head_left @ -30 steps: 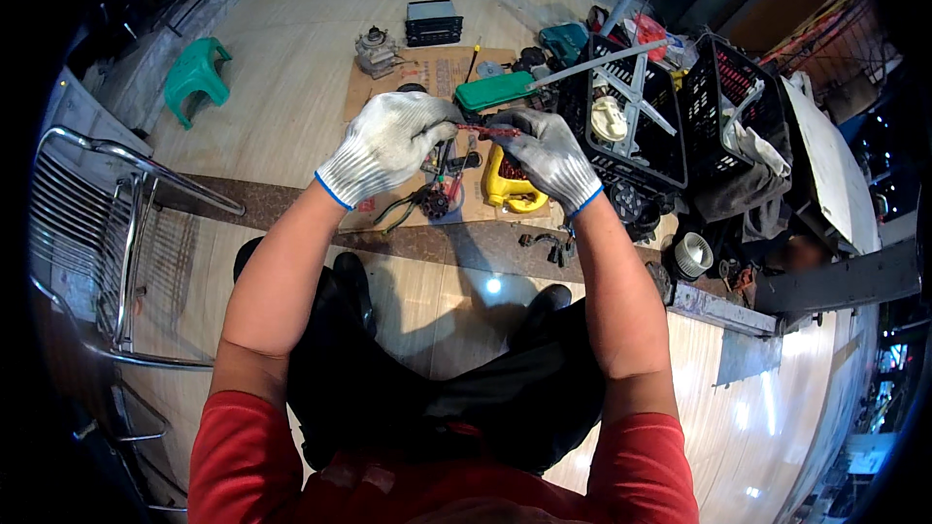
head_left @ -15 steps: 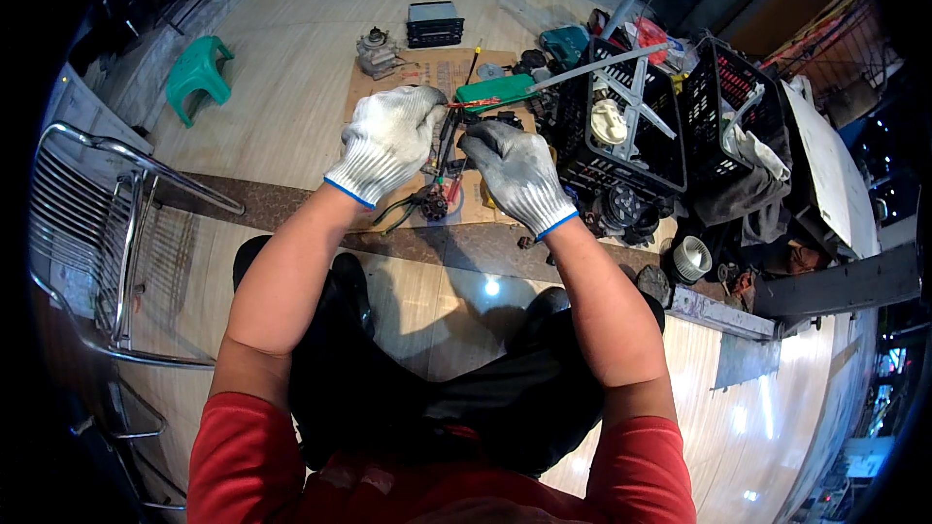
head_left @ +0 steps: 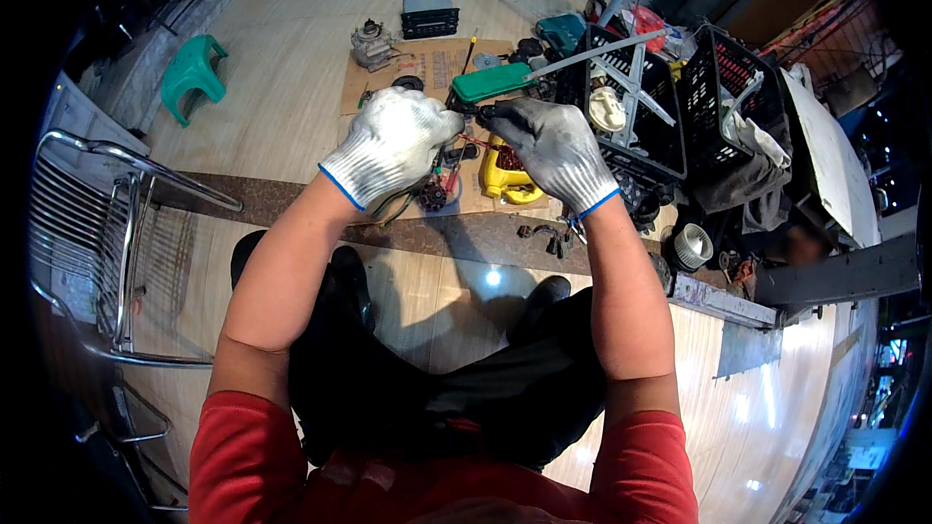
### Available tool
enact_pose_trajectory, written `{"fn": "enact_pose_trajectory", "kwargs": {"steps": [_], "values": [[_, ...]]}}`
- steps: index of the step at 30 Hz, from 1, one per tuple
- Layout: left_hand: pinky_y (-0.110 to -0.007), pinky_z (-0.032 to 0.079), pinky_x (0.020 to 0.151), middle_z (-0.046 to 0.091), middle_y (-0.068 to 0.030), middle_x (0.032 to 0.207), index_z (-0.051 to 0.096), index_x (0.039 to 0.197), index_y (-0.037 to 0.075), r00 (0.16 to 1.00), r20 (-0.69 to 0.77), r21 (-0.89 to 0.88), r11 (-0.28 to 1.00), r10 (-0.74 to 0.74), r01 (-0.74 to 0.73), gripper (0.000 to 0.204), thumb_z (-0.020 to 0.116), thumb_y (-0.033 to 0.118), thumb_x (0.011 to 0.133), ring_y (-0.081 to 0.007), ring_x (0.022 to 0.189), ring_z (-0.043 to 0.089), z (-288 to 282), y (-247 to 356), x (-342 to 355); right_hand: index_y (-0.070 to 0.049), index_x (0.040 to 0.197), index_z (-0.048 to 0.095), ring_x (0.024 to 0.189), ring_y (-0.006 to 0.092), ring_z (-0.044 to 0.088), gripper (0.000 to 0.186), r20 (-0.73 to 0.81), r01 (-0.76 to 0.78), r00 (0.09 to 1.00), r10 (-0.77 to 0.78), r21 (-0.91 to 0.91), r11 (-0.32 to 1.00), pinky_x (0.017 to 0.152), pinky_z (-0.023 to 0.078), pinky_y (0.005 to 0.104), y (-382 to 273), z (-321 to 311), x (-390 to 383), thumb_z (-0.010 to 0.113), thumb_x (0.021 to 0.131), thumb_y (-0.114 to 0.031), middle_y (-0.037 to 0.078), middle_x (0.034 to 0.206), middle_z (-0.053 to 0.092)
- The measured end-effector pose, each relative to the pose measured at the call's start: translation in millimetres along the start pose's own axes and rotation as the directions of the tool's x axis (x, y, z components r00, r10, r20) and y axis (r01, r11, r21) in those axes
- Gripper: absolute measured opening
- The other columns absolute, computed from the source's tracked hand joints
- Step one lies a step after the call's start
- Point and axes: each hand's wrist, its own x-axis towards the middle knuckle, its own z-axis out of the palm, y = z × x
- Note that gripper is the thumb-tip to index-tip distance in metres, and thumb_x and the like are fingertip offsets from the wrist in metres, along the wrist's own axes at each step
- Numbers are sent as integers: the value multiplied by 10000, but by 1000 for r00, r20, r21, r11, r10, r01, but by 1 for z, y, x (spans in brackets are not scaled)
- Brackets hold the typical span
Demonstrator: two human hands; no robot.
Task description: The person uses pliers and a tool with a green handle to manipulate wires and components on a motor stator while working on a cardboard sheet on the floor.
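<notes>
My left hand [head_left: 396,136], in a white knit glove, is closed with its fingertips pinched around a thin reddish wire [head_left: 473,140]. Opposite it, my gloved right hand [head_left: 555,141] is closed too; what its dark-stained fingertips hold, if anything, is hidden. Only a narrow gap parts the two hands. Below and between them sits a yellow plastic jug [head_left: 504,182] with reddish-brown wire in its cut-open side. A round dark motor part [head_left: 431,197] lies by my left wrist, beside a red-handled tool [head_left: 450,180].
Cardboard [head_left: 476,202] lies under the parts. Beyond my hands are a green case [head_left: 488,82], a metal unit [head_left: 371,45] and a black box [head_left: 430,19]. Black crates [head_left: 670,150] stand at right, a steel chair [head_left: 121,262] and green stool [head_left: 194,80] at left.
My right hand has moved right and turned, uncovering the yellow jug. My left hand has shifted slightly right. The reddish wire now sits lower, nearer me.
</notes>
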Motion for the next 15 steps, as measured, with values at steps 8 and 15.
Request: {"fn": "enact_pose_trajectory", "kwargs": {"steps": [8,15], "values": [[-419,532,815,689,-180,885,711,988,25,999,-46,-499,867,-18,-8,203,636,180,880,-330,859,671,-10,-8,-7,-12,1022,709,889,372,679,253,93,-22,996,-9,324,946,778,534,397,11,1,5,647,885,-215,207,980,698],[-431,532,804,687,-215,917,697,1035,-21,968,-74,-552,818,-241,161,261,591,190,926,-357,862,672,-17,-11,-7,13,1129,684,898,250,673,280,262,-361,929,262,471,805,836,515,352,-8,14,6,622,925,-168,233,1024,703]]}}
